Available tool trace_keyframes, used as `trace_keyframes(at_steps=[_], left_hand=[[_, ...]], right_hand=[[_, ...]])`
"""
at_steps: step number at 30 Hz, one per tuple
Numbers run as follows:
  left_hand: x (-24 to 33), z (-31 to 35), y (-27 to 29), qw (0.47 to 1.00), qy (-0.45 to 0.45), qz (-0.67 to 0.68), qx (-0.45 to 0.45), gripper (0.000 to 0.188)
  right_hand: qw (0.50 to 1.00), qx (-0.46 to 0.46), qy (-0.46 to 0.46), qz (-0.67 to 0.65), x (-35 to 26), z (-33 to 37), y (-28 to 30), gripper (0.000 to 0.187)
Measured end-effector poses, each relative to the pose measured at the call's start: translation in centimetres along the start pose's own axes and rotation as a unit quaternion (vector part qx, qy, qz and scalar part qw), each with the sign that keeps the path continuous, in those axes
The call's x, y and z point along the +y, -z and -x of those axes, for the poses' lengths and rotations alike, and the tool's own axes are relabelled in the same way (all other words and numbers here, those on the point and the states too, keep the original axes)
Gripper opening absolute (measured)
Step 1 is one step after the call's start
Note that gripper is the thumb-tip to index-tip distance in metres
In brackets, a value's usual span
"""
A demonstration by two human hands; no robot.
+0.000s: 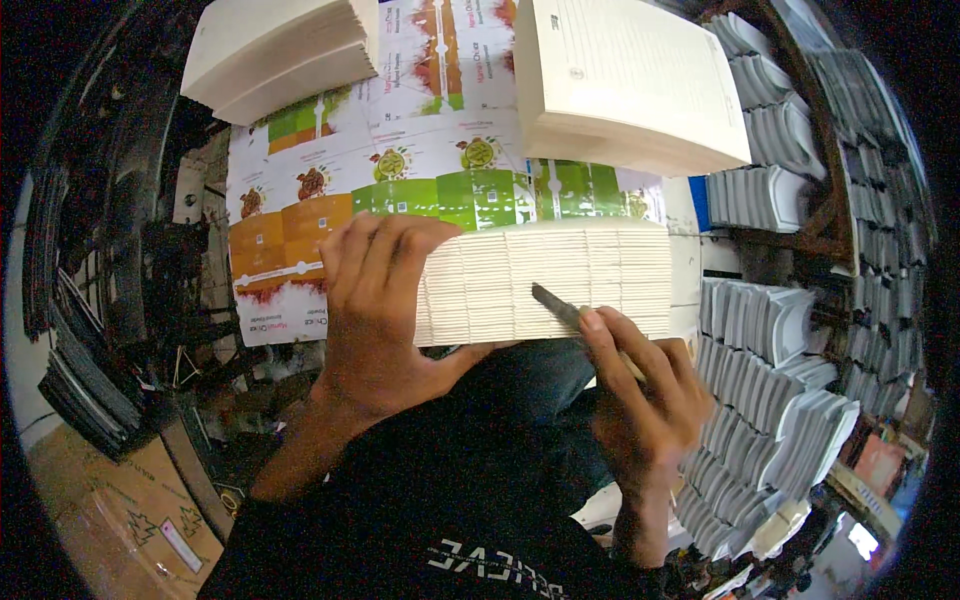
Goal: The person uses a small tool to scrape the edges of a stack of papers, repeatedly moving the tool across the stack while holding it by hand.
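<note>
A block of folded cream paper sections (470, 285) lies along the table's near edge, folds facing up, with several faint cross lines running over them. Wrapped about its left end is my left hand (375, 290), fingers over the far side and thumb along the near side. My right hand (650, 390) grips a slim dark tool (560, 306), which looks like a narrow blade. Its tip is over the folds, right of the block's middle; I cannot tell whether it touches them. The handle is mostly hidden in my fingers.
Printed sheets (400, 195) in orange, green and white cover the table. A cream paper stack (290, 60) stands far left, and another stack (640, 90) far right. Grey-white paper bundles (760, 400) pile up along the right. A cardboard box (140, 510) sits low on the left.
</note>
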State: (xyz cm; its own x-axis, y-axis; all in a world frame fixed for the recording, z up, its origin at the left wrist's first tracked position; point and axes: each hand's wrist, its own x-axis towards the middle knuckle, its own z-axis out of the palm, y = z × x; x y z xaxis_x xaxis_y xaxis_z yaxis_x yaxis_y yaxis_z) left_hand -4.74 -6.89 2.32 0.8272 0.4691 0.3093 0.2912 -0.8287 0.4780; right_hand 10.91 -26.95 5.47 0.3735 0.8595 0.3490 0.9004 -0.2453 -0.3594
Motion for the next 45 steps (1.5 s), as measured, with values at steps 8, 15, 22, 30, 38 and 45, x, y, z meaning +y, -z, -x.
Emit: trace_keyframes(at_steps=[8, 15, 22, 30, 38, 45], left_hand=[[0.5, 0.6, 0.1, 1.0, 0.018, 0.006, -0.009, 0.081], [0.3, 0.6, 0.3, 1.0, 0.018, 0.006, -0.007, 0.082], [0.3, 0.4, 0.3, 1.0, 0.014, 0.003, -0.006, 0.082], [0.4, 0.6, 0.3, 1.0, 0.022, 0.004, -0.012, 0.082], [0.4, 0.5, 0.2, 1.0, 0.019, -0.007, 0.0, 0.082], [0.6, 0.6, 0.2, 1.0, 0.025, 0.0, 0.001, 0.082]], right_hand=[[0.998, 0.042, -0.009, -0.043, 0.6, -0.5, -0.2, 0.073], [0.997, -0.049, -0.036, -0.047, -0.5, -1.1, 1.3, 0.054], [0.997, -0.052, -0.039, -0.047, -0.7, -1.5, 1.5, 0.055], [0.999, -0.028, 0.017, -0.004, 0.0, -1.1, 0.5, 0.076], [1.0, -0.009, -0.017, 0.009, -1.3, -1.3, -0.1, 0.054], [1.0, -0.003, -0.006, -0.008, 0.3, -1.6, 0.1, 0.078]])
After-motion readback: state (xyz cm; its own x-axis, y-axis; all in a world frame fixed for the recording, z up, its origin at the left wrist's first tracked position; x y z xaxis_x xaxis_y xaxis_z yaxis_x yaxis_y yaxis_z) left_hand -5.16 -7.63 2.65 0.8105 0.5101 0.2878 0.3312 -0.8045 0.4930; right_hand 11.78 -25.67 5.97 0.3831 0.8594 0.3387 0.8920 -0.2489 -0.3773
